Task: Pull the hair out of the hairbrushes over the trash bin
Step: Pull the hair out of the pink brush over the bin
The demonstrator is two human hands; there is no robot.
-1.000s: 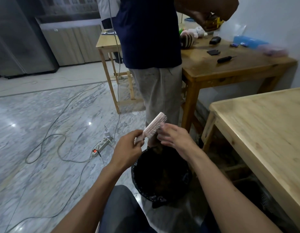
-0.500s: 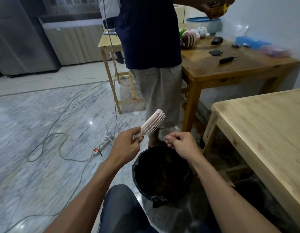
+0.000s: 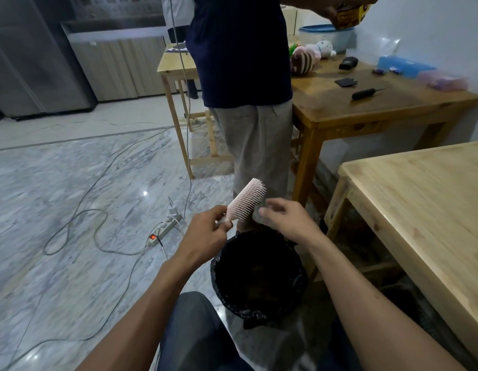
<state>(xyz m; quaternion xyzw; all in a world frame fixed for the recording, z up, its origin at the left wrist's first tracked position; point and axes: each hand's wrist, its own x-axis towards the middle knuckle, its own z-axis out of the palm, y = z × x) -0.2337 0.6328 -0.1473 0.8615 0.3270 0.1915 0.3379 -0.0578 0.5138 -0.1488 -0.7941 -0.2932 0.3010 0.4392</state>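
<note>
Gripping a pink brush [image 3: 247, 202] by its handle, the left hand [image 3: 205, 236] tilts it above the black bin [image 3: 259, 277]. Just beside the bristles, the right hand [image 3: 288, 220] hovers, fingers [image 3: 267, 210] loosely spread, blurred.

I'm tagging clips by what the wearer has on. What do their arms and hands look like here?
Both forearms are bare to the frame's lower edge: no sleeves, gloves, watch or bracelets visible. The left hand and right hand show no rings that I can make out. Dark trousers cover the knee between the arms.
</note>
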